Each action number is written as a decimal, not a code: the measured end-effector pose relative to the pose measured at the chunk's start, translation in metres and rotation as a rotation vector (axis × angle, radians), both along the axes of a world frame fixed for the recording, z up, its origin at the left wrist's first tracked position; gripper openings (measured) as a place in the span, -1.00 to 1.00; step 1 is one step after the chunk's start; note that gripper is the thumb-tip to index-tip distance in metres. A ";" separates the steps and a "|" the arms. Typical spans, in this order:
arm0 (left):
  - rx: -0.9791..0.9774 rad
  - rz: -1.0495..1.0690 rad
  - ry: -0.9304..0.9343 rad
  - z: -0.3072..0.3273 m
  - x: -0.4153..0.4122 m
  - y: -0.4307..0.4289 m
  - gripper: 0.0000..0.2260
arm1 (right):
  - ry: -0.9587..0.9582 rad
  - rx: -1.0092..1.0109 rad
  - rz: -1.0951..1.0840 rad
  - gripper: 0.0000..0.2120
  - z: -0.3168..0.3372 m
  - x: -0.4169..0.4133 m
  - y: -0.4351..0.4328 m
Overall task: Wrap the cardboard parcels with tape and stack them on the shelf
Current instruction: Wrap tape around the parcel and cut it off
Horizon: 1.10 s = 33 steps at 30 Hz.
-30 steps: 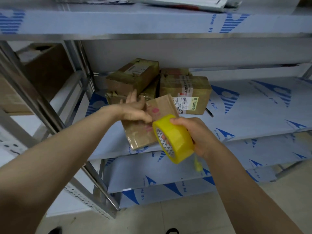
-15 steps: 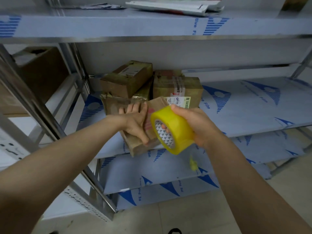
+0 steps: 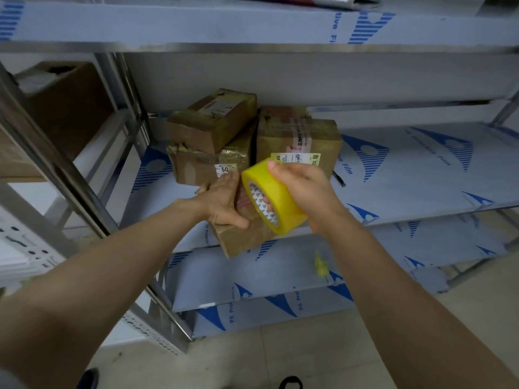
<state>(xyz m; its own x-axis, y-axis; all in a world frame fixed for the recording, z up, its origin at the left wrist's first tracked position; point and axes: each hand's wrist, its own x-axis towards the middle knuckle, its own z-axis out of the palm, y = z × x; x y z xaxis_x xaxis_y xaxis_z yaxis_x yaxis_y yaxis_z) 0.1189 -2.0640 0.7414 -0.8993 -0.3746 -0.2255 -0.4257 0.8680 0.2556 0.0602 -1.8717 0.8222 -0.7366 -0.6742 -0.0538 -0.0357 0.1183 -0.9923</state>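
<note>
My left hand (image 3: 223,199) holds a small cardboard parcel (image 3: 243,238) at the front edge of the middle shelf (image 3: 421,175), thumb on its near face and fingers over its top. My right hand (image 3: 302,192) grips a yellow tape roll (image 3: 271,196), fingers through its core, pressed against the parcel's right side. Behind them three taped parcels stand stacked on the shelf: one on top at the left (image 3: 213,119), one beneath it (image 3: 205,167), and a larger one at the right (image 3: 306,141).
The metal shelf's upright post (image 3: 70,181) runs diagonally at the left, with an open brown box (image 3: 64,105) behind it. An upper shelf (image 3: 252,26) overhangs the parcels. Lower shelves (image 3: 280,270) are wrapped in blue-printed film. A scrap of yellow tape (image 3: 320,266) hangs below my right wrist.
The tape roll has moved up and over the parcel's right side. My left hand has slid from the parcel's top edge down onto its near face. The parcel now lies flatter and more hidden.
</note>
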 end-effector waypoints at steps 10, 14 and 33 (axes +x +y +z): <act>-0.015 -0.015 -0.095 0.004 -0.003 0.000 0.18 | 0.002 0.209 -0.175 -0.89 -0.096 0.017 0.066; 0.030 -0.033 -0.183 0.016 -0.004 0.002 0.17 | -0.169 0.212 -0.205 -0.84 -0.120 0.017 0.051; -0.310 0.328 0.072 0.012 -0.070 0.009 -0.53 | -0.128 0.350 -0.244 -0.49 -0.146 -0.001 0.012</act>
<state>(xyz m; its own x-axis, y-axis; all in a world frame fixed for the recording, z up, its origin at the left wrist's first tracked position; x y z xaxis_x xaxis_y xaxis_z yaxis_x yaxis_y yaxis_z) 0.0485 -2.0554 0.7529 -0.7311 -0.6823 0.0011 -0.6816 0.7304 0.0439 0.0591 -1.8595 0.6763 -0.8444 -0.4062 -0.3492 0.1560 0.4373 -0.8857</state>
